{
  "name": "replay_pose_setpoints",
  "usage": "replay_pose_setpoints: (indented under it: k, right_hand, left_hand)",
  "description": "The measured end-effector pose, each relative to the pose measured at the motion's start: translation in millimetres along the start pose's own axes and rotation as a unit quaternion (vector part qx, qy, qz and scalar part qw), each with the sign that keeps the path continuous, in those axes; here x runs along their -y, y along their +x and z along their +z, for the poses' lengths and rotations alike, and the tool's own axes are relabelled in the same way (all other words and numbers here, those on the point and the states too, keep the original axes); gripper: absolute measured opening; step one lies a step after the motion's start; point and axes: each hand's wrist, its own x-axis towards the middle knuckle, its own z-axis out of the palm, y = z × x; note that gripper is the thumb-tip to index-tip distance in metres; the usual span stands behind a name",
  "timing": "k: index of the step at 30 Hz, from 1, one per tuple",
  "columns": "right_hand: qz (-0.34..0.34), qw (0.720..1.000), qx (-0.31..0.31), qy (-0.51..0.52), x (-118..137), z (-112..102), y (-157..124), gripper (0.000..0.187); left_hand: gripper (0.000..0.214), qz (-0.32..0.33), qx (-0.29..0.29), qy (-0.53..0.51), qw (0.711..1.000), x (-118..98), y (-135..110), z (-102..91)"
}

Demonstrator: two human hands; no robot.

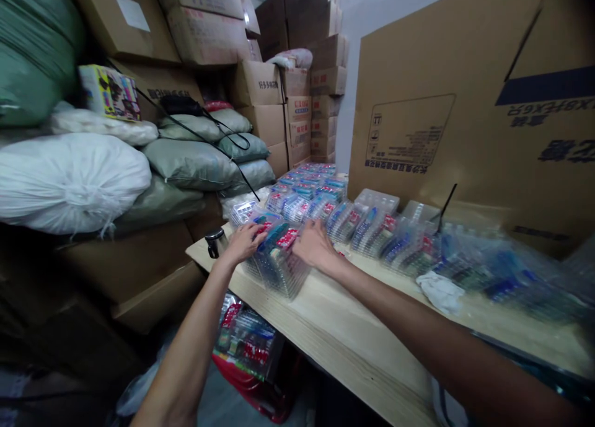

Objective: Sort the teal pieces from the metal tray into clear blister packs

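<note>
On a pale wooden table (353,346) stands a stack of clear plastic blister packs (279,263) with red and blue contents. My left hand (242,242) presses against the stack's left side, fingers curled over its top. My right hand (313,244) holds the stack's right side, fingers bent around it. More rows of the same packs (372,228) run along the table behind and to the right.
A dark metal cup (214,242) sits at the table's left corner. A white cloth (440,292) lies on the table. Large cardboard sheets (465,105) lean at the right. Stuffed sacks (69,179) and cartons (260,86) pile up at left. A bag of packs (248,346) lies below.
</note>
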Motion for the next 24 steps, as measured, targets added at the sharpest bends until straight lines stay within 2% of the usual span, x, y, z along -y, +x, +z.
replay_pose_setpoints:
  k: [2, 4, 5, 7, 10, 14, 18, 21, 23, 24]
  right_hand:
    - [-0.134, 0.984, 0.0, -0.114, 3.3, 4.6, -6.5, 0.059]
    - [-0.255, 0.936, 0.038, -0.241, 6.9, 13.5, -5.9, 0.06]
    - [-0.283, 0.912, 0.064, -0.29, 7.8, 18.6, -2.7, 0.062]
    - [-0.261, 0.895, 0.118, -0.342, 6.1, 28.2, 7.3, 0.07]
    - [-0.19, 0.897, 0.17, -0.361, -4.2, 38.4, 20.8, 0.076]
    - [-0.193, 0.906, 0.139, -0.351, -18.2, 46.6, 23.4, 0.072]
    - [-0.194, 0.907, 0.13, -0.352, -17.7, 50.8, 21.8, 0.073]
    - [-0.172, 0.916, 0.142, -0.334, -9.7, 48.2, 25.6, 0.074]
    - [-0.168, 0.925, 0.147, -0.307, -4.4, 41.8, 29.3, 0.074]
    - [-0.172, 0.933, 0.137, -0.283, -3.3, 37.4, 30.8, 0.072]
  left_hand:
    - [0.042, 0.002, 0.006, 0.042, 0.999, 4.7, 6.4, 1.5]
    - [0.041, 0.008, 0.024, 0.064, 0.998, 9.4, 18.0, -0.7]
    - [0.043, 0.011, 0.034, 0.069, 0.997, 11.7, 24.9, -2.3]
    - [0.047, 0.012, 0.052, 0.072, 0.996, 16.3, 38.0, -3.9]
    - [0.051, 0.013, 0.086, 0.069, 0.994, 23.8, 47.6, 1.7]
    - [0.06, 0.038, 0.142, 0.073, 0.986, 32.4, 41.8, 16.4]
    - [0.064, 0.039, 0.147, 0.044, 0.987, 32.5, 39.2, 18.0]
    - [0.068, 0.027, 0.122, -0.018, 0.992, 25.0, 40.7, 8.6]
    - [0.067, 0.011, 0.055, -0.068, 0.996, 17.9, 36.9, 0.8]
    - [0.065, 0.0, -0.004, -0.092, 0.996, 14.1, 32.1, -2.3]
